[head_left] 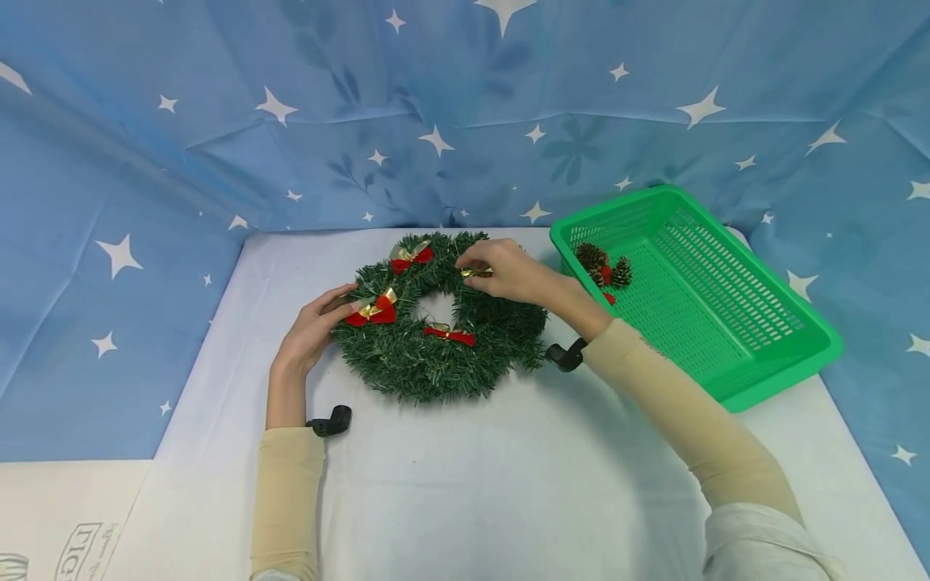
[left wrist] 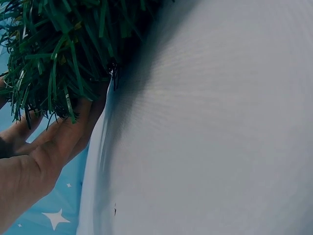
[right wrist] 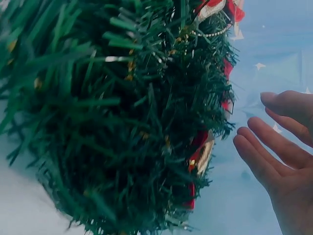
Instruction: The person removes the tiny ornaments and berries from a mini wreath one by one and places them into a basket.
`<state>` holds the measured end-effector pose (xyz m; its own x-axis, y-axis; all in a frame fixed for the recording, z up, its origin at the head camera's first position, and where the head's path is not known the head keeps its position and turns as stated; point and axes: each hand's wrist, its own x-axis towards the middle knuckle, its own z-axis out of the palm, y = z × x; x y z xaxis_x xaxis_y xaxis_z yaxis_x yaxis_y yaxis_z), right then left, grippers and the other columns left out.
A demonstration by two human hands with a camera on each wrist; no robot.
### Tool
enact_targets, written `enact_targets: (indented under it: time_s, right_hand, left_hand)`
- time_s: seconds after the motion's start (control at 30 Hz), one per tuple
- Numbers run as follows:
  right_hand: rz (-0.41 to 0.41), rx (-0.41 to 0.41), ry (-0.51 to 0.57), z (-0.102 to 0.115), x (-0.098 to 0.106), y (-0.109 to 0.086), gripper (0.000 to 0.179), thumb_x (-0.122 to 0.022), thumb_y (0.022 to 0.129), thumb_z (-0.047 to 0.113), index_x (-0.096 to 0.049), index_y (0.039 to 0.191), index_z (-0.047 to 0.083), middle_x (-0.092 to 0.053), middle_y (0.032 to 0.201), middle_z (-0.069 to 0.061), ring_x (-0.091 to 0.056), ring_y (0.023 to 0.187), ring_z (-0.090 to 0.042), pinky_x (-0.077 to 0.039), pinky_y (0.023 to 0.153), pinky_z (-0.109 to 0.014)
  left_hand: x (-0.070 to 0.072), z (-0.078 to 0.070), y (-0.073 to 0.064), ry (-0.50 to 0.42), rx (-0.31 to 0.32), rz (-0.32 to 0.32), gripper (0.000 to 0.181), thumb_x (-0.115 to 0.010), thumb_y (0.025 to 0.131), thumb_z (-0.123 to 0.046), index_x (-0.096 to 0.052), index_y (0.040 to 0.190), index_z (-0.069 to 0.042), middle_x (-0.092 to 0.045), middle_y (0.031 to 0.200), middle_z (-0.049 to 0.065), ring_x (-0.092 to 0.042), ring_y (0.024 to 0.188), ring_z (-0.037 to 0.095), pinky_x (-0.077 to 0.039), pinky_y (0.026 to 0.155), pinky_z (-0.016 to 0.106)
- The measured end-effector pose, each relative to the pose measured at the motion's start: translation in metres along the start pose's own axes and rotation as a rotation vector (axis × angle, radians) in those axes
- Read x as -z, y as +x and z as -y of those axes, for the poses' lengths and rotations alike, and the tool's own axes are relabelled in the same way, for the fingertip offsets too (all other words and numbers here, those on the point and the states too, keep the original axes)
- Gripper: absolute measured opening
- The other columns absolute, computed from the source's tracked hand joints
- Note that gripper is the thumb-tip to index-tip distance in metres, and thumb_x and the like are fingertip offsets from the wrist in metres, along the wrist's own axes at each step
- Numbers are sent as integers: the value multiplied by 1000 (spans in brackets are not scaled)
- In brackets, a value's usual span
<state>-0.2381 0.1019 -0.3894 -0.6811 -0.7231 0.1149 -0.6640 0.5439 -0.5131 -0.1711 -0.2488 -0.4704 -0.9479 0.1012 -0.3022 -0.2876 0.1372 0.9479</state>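
A green tinsel wreath point(head_left: 429, 367) lies on the white-covered table. Red-and-gold bows sit on it: one bow point(head_left: 412, 256) at the back, a second bow point(head_left: 374, 311) on the left and a third bow point(head_left: 449, 333) by the centre hole. My left hand point(head_left: 308, 331) grips the wreath's left side, thumb near the left bow; in the left wrist view its fingers point(left wrist: 73, 129) reach around the outer edge. Over the back right part hovers my right hand point(head_left: 508, 273), close to a gold ribbon point(head_left: 475, 273). The right wrist view shows its fingers point(right wrist: 269, 152) spread, nothing between them.
To the right stands a green plastic basket point(head_left: 781, 367), set at an angle, with several pine cones point(head_left: 621, 273) and red pieces in its left end. A blue star-patterned cloth point(head_left: 436, 105) hangs behind and along both sides of the table.
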Motion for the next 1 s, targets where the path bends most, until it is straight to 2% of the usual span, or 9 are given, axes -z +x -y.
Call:
enact_targets:
  time_s: [0.5, 1.0]
  right_hand:
    - [38, 24, 0, 11, -11, 17, 30, -71, 97, 7, -70, 125, -3, -72, 122, -19, -70, 110, -32, -57, 95, -43]
    - [84, 26, 53, 27, -24, 33, 32, -70, 98, 6, -68, 128, -4, -70, 126, -19, -68, 113, -30, -56, 96, -35]
  left_hand:
    - [1, 2, 2, -1, 1, -5, 64, -67, 102, -34, -42, 159, -20, -25, 170, 13, -16, 158, 36, -10, 122, 72]
    - [0, 2, 2, -3, 0, -6, 65, -68, 101, -35, -42, 159, -20, -27, 169, 13, -18, 158, 36, -11, 122, 71]
